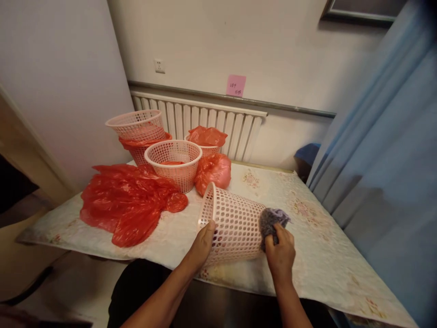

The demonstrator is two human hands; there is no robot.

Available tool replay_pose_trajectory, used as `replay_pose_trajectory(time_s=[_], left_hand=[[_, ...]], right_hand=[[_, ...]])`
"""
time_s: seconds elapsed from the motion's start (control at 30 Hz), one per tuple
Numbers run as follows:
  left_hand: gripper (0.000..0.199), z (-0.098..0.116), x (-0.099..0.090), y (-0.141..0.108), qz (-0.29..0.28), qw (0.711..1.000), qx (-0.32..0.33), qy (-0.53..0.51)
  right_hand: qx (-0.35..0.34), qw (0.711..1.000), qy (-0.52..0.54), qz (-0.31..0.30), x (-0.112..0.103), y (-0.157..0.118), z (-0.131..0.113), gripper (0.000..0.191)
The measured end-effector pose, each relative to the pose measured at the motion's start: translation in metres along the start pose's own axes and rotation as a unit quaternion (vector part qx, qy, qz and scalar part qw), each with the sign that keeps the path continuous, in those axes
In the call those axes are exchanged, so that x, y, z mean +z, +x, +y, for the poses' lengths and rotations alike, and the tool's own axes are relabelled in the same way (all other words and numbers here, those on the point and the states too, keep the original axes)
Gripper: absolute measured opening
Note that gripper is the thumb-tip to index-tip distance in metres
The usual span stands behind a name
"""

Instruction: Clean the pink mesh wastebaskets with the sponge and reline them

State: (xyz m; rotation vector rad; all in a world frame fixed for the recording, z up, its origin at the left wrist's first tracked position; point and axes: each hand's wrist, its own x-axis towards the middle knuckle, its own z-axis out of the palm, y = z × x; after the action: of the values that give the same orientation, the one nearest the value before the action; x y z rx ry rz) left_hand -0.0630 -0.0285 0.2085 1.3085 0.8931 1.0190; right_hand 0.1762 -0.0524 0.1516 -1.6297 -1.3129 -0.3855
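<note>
A pale pink plastic wastebasket [239,223] with a lattice of holes lies on its side near the table's front edge, its mouth facing left. My left hand [204,241] grips its rim, thumb outside and the other fingers hidden within or behind it. In my right hand [282,248] a bunched grey-purple cloth [271,223] is pressed against the basket's base at the right. The fingers of that hand are closed round the cloth.
Crumpled red plastic bags [133,200] lie on the left of the cloth-covered table [321,232]. Behind stand an upright basket [174,159], stacked baskets [136,125], a bagged basket [208,139] and a red bundle [214,173]. A radiator [235,132] and blue curtain [382,159] border the table.
</note>
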Motion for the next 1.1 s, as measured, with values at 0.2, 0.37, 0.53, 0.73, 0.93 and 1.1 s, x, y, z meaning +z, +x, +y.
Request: replay_pose_trajectory(time_s=[0.2,0.37,0.53,0.73,0.93,1.1], left_hand=[[0.065,-0.007,-0.001,0.001,0.013,1.0,-0.024,0.014],[0.067,-0.009,0.001,-0.003,0.002,0.999,-0.033,0.012],[0.068,-0.005,-0.001,0.0,0.002,1.0,-0.029,0.0],[0.069,-0.001,-0.006,0.008,-0.001,1.0,-0.009,0.011],[0.062,-0.011,-0.011,0.009,0.019,0.995,0.061,0.073],[0.058,-0.038,-0.02,-0.005,0.028,0.988,0.063,0.138]], right_hand=[[0.024,0.999,0.007,-0.04,0.002,0.024,-0.019,0.039],[-0.045,0.987,0.106,-0.111,0.015,0.057,-0.08,0.038],[-0.131,0.961,0.177,-0.165,0.018,0.059,-0.135,0.041],[-0.152,0.966,0.176,-0.113,0.013,0.009,-0.14,0.039],[-0.172,0.966,0.16,-0.107,0.018,-0.003,-0.127,0.036],[-0.17,0.967,0.162,-0.094,0.027,0.007,-0.13,0.034]])
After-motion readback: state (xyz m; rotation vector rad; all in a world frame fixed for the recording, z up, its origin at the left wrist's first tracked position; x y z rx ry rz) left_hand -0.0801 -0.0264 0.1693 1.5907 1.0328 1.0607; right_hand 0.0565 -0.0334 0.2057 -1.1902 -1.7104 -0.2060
